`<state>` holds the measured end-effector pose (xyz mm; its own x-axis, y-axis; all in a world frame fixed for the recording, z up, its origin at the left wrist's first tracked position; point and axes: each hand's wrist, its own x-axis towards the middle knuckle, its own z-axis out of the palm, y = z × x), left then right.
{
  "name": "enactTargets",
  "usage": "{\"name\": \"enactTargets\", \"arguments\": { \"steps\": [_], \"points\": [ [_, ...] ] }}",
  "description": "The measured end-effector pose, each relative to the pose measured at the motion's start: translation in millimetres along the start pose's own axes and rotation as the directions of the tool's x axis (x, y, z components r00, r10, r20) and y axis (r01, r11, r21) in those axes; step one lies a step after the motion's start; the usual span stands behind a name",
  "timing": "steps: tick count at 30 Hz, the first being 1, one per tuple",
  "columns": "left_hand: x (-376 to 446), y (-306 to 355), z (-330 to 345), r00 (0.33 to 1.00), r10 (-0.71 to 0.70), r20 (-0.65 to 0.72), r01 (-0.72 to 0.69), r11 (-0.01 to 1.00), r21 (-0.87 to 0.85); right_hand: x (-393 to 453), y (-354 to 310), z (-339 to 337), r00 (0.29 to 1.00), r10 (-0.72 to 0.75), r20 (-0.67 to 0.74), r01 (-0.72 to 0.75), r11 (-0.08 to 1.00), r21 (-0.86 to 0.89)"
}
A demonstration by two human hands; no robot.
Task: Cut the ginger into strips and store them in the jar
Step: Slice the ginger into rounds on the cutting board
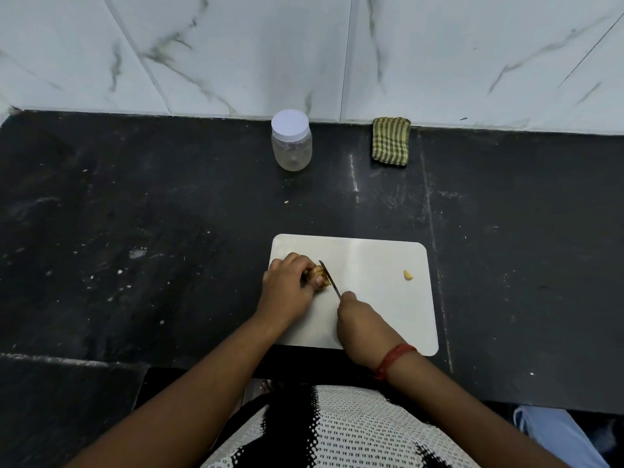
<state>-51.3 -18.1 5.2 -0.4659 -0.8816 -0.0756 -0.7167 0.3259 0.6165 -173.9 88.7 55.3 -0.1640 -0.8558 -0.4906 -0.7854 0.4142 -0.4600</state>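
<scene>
**Ginger cutting: early stage, jar untouched**

Landmark is the white cutting board (381, 298) on the black counter (135, 214).

- Left end of board: left hand (287, 288) curled over the ginger (319, 274), fingers and thumb gripping it and pinning it to the board. Most of the piece is hidden under the fingers; only its brown right end shows.
- Just right of that: knife (330, 278), blade set against the exposed end of the ginger, tip pointing away from the person.
- Board, near-centre edge: right hand (358, 319) clenched round the knife handle, forefinger out along the top. Handle itself is hidden. Red thread on that wrist.
- Right part of board: one small pale cut piece (408, 274), well apart from the main ginger.
- Behind the board, at the marble wall: clear jar (292, 140), white lid on, upright, looks empty. To its right, a folded green striped cloth (391, 141).
- One tiny pale scrap lies on the counter between jar and board.

Progress, my read: barely begun. One offcut visible, no strips that I can see. Left to do: slice the piece, cut it into strips, take the lid off, load the jar.

Writing: none readable. Jar and lid carry no visible label, board is plain.
</scene>
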Motion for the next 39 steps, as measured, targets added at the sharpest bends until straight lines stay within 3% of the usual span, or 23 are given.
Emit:
{"name": "enactTargets", "arguments": {
  "steps": [20, 28, 34, 39],
  "points": [
    [-4, 1, 3, 0.999, -0.032, -0.008, 0.031, 0.998, -0.058, 26, -6, -11, 0.988, 0.154, 0.005, -0.153, 0.984, -0.087],
    [-6, -2, 1, 0.999, -0.052, 0.001, 0.052, 0.997, -0.061, -8, 24, 1, 0.995, 0.029, -0.097, -0.04, 0.992, -0.121],
    [-5, 0, -1, 0.999, -0.045, 0.017, 0.046, 0.998, -0.053, -5, 34, 3, 0.987, 0.086, -0.138, -0.096, 0.993, -0.064],
    [-6, -3, -3, 0.999, -0.021, 0.032, 0.023, 0.998, -0.06, -5, 54, -2, 0.964, 0.23, -0.137, -0.235, 0.972, -0.016]
  ]
}}
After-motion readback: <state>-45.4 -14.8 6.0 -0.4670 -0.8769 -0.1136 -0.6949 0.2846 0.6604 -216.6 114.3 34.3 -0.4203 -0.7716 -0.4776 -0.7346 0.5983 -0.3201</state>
